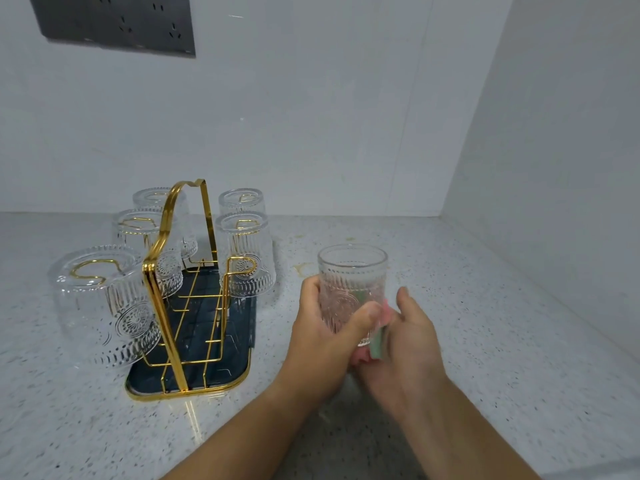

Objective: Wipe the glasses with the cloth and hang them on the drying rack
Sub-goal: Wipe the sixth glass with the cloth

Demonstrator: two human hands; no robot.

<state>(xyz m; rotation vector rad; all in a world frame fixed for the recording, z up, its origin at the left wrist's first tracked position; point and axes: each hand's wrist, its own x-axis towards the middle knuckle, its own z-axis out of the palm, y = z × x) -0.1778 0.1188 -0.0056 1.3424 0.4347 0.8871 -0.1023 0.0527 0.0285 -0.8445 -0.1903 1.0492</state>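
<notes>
- How many glasses?
- Six. One held glass [351,271], mouth up, lifted off the worktop [485,341]. Five more hung mouth down on the rack [158,306], off to the left of both grips.
- And the grips?
- Two. Left grip [322,327] wrapped round the held glass, thumb across the front. Right grip [412,334] curled on the cloth [379,337], pushing it flat against the low right side of that glass.
- How many cloths?
- Just one, pink and green, squeezed between right grip and glass.
- Spots for the five?
- Three on the rack side far from the grips: front left glass [97,306], middle left glass [135,233], back left glass [152,199]. Two on the side close to the left grip: front right glass [256,244], back right glass [242,200].
- Any hook bare?
- One bare hook [242,263], closest to the left grip.
- Under the rack?
- One dark tray [149,379] with a gold edge.
- Up on the wall?
- One dark socket panel [114,22], high and far past the grips.
</notes>
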